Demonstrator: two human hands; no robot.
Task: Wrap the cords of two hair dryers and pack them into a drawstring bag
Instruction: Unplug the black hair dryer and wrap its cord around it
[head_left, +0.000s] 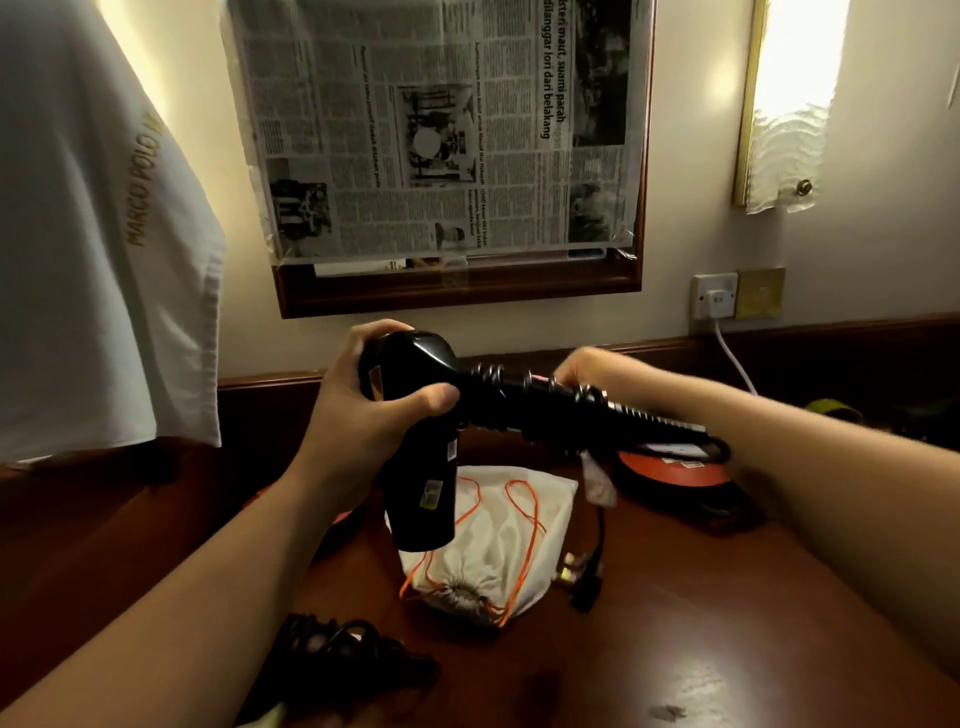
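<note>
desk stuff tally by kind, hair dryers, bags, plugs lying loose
hair dryers: 1, black, held in the left hand and right hand, hair dryer
drawstring bags: 1, white bag
loose plugs: 1, plug
total: 3

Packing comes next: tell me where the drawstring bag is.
In the head view, the drawstring bag lies on the wooden table, centre, right below the held hair dryer, its plug just right.

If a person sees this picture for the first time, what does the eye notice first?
First, the black hair dryer held up at the centre: the left hand grips its body, the right hand is at the cord coiled round its handle. Below it, a white drawstring bag with orange strings lies on the wooden desk. Behind, a newspaper covers the wall frame.
</note>
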